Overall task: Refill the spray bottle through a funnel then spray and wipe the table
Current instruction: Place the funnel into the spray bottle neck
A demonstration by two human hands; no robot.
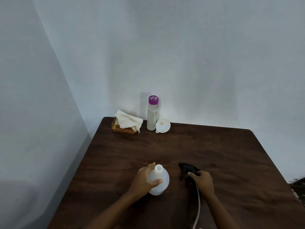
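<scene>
Lower centre: left hand [145, 179] grips the uncapped spray bottle [159, 180], steadying it for filling; right hand [202, 180] grasps the trigger head [188, 170] at table [231, 154] level; funnel [163, 125], water bottle [152, 113] upper centre, untouched.

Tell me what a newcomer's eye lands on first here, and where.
A capless white plastic spray bottle stands on the dark brown wooden table, held in the left-hand grip. Just right of it, the right-hand grip holds the black plastic trigger sprayer head. At the far left corner sit a clear purple-capped bottle, a white plastic funnel and a gold wire tissue holder.
</scene>
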